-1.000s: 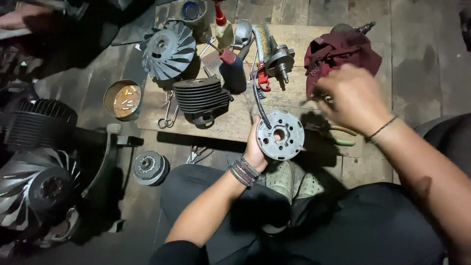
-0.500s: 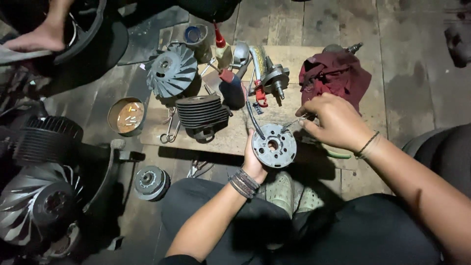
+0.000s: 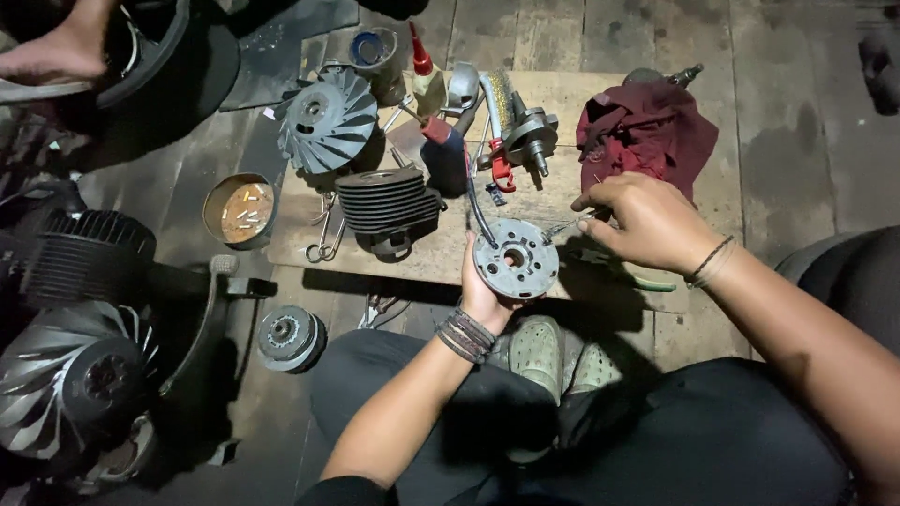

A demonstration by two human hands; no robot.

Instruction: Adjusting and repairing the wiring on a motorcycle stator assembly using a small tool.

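My left hand (image 3: 483,292) holds up a round grey metal plate (image 3: 515,258) with holes and a wire running off its top. My right hand (image 3: 647,220) pinches a thin metal tool (image 3: 562,226) whose tip points at the plate's right edge. Both hands are over a wooden board (image 3: 441,258) on the floor. Just left of the plate stands a dark finned cylinder (image 3: 387,201). A dark red rag (image 3: 647,122) lies just beyond my right hand.
On the board lie a finned fan wheel (image 3: 328,119), pliers with red handles (image 3: 502,169), a bottle with a red cap (image 3: 427,80) and a shaft part (image 3: 532,131). A tin of small screws (image 3: 241,209), a pulley (image 3: 289,337) and black engine housings (image 3: 84,375) sit left. Another person's foot (image 3: 56,56) is top left.
My right hand has drawn in from the rag toward the plate, now holding the thin tool at its edge. The left hand keeps the plate in about the same place.
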